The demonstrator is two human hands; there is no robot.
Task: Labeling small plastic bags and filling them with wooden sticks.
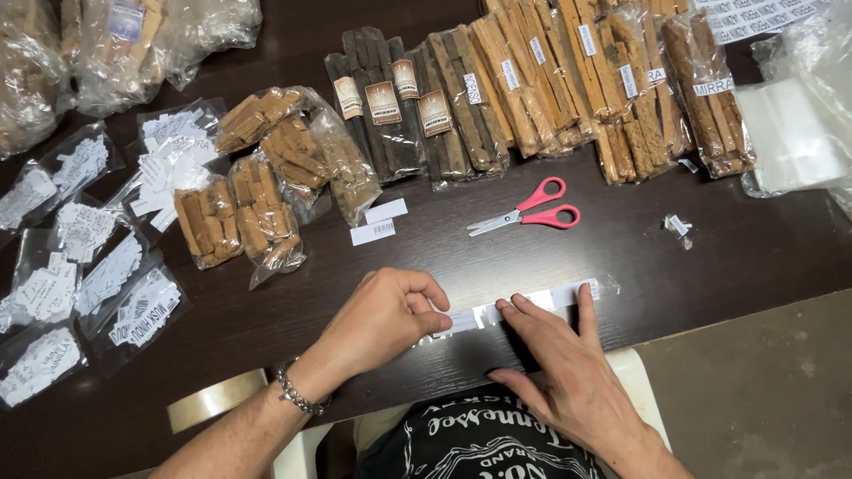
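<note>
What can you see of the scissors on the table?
The scissors have pink, plastic-looking loop handles and short grey metal blades. They lie flat on the dark table, blades shut or nearly so, tips pointing left and slightly down, handles to the right. They sit below the row of bagged sticks and above the label strip that both hands press. Nothing touches them; the right hand is nearest but apart.

Scissors [528, 211] pink-handled; table [621, 257] dark brown; label strip [524, 303] white; sticks [541, 80] tan.
</note>
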